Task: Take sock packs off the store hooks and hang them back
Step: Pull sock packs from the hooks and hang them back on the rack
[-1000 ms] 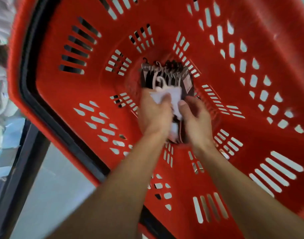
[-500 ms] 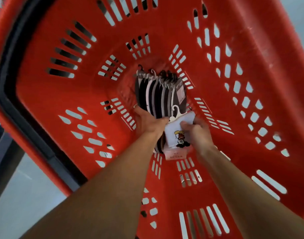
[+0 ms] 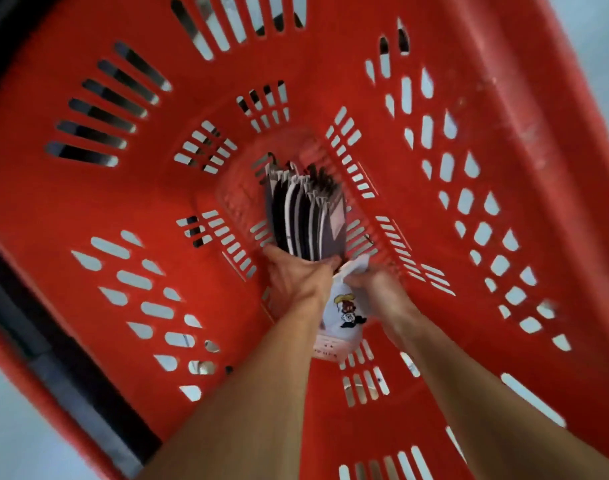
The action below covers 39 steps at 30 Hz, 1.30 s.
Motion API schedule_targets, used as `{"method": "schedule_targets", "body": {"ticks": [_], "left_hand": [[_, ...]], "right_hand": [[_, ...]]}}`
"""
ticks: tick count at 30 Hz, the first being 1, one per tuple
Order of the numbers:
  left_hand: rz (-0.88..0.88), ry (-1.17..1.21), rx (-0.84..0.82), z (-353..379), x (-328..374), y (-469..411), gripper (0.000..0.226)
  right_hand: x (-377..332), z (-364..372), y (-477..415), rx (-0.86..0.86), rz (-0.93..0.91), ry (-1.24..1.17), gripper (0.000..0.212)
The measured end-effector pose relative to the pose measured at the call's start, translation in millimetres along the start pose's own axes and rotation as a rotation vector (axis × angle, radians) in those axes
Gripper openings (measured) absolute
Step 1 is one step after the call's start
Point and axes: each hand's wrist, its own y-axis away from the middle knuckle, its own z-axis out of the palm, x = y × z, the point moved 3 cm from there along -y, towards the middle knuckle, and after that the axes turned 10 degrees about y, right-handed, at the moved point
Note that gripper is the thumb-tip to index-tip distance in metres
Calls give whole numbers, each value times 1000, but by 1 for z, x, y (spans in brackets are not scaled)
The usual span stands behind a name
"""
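Basket view: red plastic shopping basket (image 3: 140,202) fills nearly the whole frame, seen from above looking into it. Walls and bottom are pierced with rows of slots, and pale ground shows through most of them. Black rim (image 3: 36,334) runs along the 8 o'clock edge. Pale floor (image 3: 19,427) is visible outside the basket at the 7 o'clock corner, and again at 1 o'clock. Nothing else of the room is resolvable.

Stack of sock packs (image 3: 306,216) sits at centre on the basket bottom, fanned edge-on, alternating dark and white. Black hanger hooks (image 3: 272,157) stick out at its 12 o'clock end. Left hand (image 3: 296,282) is at the stack's 6 o'clock end, grip clamped on it with the thumb on the 3 o'clock side.

White sock pack (image 3: 344,317) is just beside the stack at 5 o'clock, between the two wrists. Right hand (image 3: 375,289) has its grip clamped on the pack's upper end, fingers bunched round the white top. The pack hangs below the hand, clear of the basket bottom as far as I can tell.

Labels: cartoon figure (image 3: 348,310) with a yellow hat is printed on the white pack. Pink band (image 3: 330,348) at its lower end carries small dark print, too blurred to read. Pale tag (image 3: 336,220) sits on the outermost dark pack, with no legible text. No brand is readable anywhere.
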Motion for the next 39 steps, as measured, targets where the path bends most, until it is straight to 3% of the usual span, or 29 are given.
{"method": "schedule_targets", "body": {"ticks": [4,7,12,18,24,28,33,37,39], "left_hand": [[62,43,74,-23,2,12,93],[26,178,81,-50,11,41,92],[79,472,-94,-131,42,135,92],[318,768,-244,-296,84,288,78],[603,984,-70,-513,88,435,60],[787,1066,92,-656,34,525,61],[985,1232,300,-801,-101,615,70],[973,1402,307,-885,-228,654,113],[974,1479,335,-928,-281,669,96]], "right_hand": [[-25,-26,16,43,-52,-99,30],[-44,-37,58,94,-147,-183,23],[-96,-67,178,105,-341,-189,12],[-189,-80,390,5,-665,-90,11],[-282,-16,630,-97,-1045,8,27],[-303,68,785,-205,-1286,105,26],[-269,204,959,-298,-1532,214,16],[-210,324,1073,-427,-1679,241,19],[-185,378,1122,-509,-1722,273,27]]}}
